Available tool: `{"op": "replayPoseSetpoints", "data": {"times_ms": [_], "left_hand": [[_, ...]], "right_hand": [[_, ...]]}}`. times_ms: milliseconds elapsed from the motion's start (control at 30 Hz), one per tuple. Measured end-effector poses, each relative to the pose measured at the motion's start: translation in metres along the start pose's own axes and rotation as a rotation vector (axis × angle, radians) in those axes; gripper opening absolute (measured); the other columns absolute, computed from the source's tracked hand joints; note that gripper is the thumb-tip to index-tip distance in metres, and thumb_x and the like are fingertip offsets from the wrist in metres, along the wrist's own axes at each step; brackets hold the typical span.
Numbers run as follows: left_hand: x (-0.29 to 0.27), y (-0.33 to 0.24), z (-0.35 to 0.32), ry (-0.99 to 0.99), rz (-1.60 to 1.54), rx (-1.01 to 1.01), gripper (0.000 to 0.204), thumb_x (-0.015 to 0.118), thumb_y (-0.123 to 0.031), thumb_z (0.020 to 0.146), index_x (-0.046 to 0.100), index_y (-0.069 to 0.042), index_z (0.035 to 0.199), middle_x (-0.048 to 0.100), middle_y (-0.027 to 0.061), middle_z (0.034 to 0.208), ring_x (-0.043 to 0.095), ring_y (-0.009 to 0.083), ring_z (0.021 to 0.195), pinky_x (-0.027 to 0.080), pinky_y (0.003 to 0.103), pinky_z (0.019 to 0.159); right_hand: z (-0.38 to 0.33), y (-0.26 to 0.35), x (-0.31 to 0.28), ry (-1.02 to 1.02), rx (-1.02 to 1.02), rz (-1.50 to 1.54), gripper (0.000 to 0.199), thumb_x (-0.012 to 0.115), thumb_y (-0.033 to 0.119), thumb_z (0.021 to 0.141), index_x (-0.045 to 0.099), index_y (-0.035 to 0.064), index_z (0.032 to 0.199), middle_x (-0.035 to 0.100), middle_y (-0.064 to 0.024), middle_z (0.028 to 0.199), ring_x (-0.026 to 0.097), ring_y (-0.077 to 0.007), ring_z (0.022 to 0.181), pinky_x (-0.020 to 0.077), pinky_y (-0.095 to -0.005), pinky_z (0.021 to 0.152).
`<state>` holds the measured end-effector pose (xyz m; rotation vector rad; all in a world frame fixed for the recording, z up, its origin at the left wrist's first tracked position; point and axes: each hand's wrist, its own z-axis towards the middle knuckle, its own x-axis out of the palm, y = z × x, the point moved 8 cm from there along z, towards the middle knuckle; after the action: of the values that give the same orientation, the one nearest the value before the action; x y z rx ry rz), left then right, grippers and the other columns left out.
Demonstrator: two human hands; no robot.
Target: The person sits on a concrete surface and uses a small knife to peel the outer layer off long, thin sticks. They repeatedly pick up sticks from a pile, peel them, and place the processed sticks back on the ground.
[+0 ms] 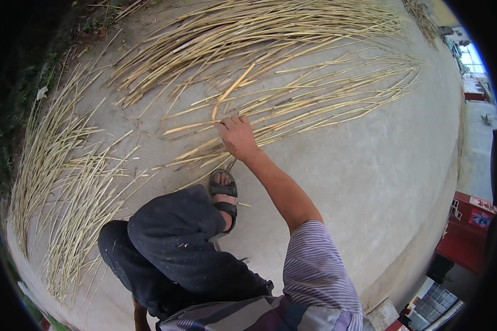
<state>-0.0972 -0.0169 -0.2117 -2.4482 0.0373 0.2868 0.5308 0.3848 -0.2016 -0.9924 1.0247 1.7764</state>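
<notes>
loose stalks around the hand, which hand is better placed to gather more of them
Probably the right: the right hand is down among the stalks, and the right arm stretches forward to them. The left hand is out of view.

The stalks [270,25] are straw-yellow, the ground [364,182] grey, the trousers [174,218] near-black, the sleeve [320,270] striped purple and white.

One of the hands [238,135] (the right) touches pale stalks [273,131] on grey ground [348,176].
</notes>
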Motion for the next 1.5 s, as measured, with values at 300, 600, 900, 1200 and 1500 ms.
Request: {"op": "replayPoseSetpoints", "data": {"times_ms": [300, 600, 900, 1200, 1500], "left_hand": [[-0.016, 0.023, 0.001, 0.016, -0.094, 0.018, 0.045, 0.068, -0.011, 0.084, 0.053, -0.001, 0.125, 0.062, 0.0097, 0.118, 0.061, 0.0205, 0.104, 0.049, 0.034, 0.087], [-0.02, -0.039, 0.0, -0.323, 0.728, 0.349, 0.019, 0.067, -0.01, 0.079, 0.049, -0.004, 0.077, 0.055, 0.0044, 0.068, 0.055, 0.0161, 0.064, 0.043, 0.036, 0.055], [-0.043, -0.188, -0.032, -0.641, 0.104, 0.438, 0.032, 0.068, -0.029, 0.09, 0.053, -0.005, 0.074, 0.053, -0.0014, 0.061, 0.044, 0.0056, 0.054, 0.036, 0.025, 0.049], [0.096, -0.382, -0.138, -0.289, -0.086, 1.017, 0.033, 0.059, -0.034, 0.097, 0.057, -0.002, 0.088, 0.057, 0.0011, 0.062, 0.054, 0.009, 0.056, 0.043, 0.024, 0.054], [0.12, -0.396, -0.161, -0.299, 0.05, 1.138, 0.036, 0.069, -0.036, 0.09, 0.057, -0.002, 0.085, 0.054, 0.0021, 0.06, 0.049, 0.0089, 0.054, 0.039, 0.025, 0.05]], "right_hand": [[0.019, 0.058, -0.051, 0.019, -0.211, 0.408, 0.02, 0.067, 0.024, 0.076, 0.06, 0.0118, 0.09, 0.054, -0.007, 0.077, 0.059, -0.0267, 0.075, 0.0491, -0.0383, 0.066], [0.068, 0.119, -0.166, -0.058, -0.287, 0.416, 0.022, 0.071, 0.017, 0.079, 0.069, 0.0092, 0.099, 0.059, -0.0049, 0.072, 0.057, -0.0236, 0.065, 0.0477, -0.0337, 0.055], [0.073, 0.176, -0.228, -0.025, -0.31, 0.391, 0.016, 0.069, 0.019, 0.083, 0.067, 0.0094, 0.096, 0.056, -0.0082, 0.066, 0.055, -0.0271, 0.057, 0.0441, -0.0376, 0.051], [0.056, 0.258, -0.285, 0.015, -0.303, 0.539, 0.014, 0.07, 0.016, 0.084, 0.065, 0.0059, 0.093, 0.063, -0.0103, 0.072, 0.06, -0.0275, 0.06, 0.0467, -0.0348, 0.053], [0.042, 0.325, -0.3, 0.057, -0.355, 0.663, 0.017, 0.073, 0.014, 0.082, 0.065, 0.0037, 0.093, 0.062, -0.0106, 0.07, 0.059, -0.0261, 0.058, 0.0458, -0.0336, 0.052]]}}
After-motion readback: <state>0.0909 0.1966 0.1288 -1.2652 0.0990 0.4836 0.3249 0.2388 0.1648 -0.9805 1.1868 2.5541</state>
